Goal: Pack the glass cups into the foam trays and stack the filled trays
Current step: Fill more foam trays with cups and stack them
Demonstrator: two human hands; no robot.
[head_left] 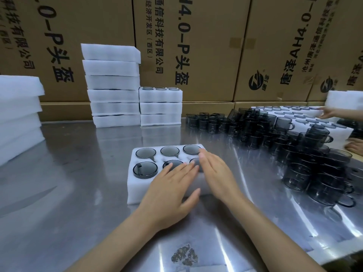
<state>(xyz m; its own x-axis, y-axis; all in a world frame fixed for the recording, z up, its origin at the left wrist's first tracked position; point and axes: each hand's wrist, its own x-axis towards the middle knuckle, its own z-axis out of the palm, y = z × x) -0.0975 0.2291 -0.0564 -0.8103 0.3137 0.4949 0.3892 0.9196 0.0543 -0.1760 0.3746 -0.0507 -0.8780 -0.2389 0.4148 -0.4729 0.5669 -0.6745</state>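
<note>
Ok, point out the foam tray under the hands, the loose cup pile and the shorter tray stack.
foam tray [137, 191], head view, front left wall
cup pile [306, 163], head view, middle
shorter tray stack [160, 108], head view, middle tray's front

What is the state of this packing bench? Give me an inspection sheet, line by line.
Surface: shiny metal table, with a mottled patch near the front edge.
Job's things: foam tray in front of the person, six pockets, each holding a dark glass cup; loose cups piled at right; two stacks of foam trays at the back, the shorter stack showing cups on top.
Clutter: foam sheets stacked at far left.
Grippers: left hand and right hand lie flat on the tray's near right pockets, fingers straight.
Cables: nothing seen.
Surroundings: printed cardboard boxes behind; another person's hand at far right on a long foam tray.
</note>
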